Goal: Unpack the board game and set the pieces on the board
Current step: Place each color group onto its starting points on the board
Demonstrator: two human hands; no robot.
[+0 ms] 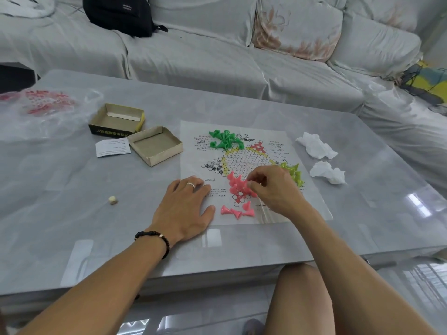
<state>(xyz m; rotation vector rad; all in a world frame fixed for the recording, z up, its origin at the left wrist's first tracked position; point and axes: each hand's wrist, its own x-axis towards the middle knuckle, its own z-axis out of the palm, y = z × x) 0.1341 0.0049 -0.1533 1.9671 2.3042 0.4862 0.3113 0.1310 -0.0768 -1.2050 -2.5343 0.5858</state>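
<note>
While left hand [185, 206] presses paper board [193, 146], right fingers [252, 181] pinched on pink piece [247, 185].

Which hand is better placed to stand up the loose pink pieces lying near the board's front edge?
Probably the right hand: it already works among the pink pieces, just behind the loose ones. The left hand lies flat, holding down the board.

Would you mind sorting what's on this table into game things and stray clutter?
Game things: paper board, pink pieces, green pieces, yellow pieces, die, two box halves, leaflet.
Clutter: crumpled tissues, plastic bag, black backpack.
</note>
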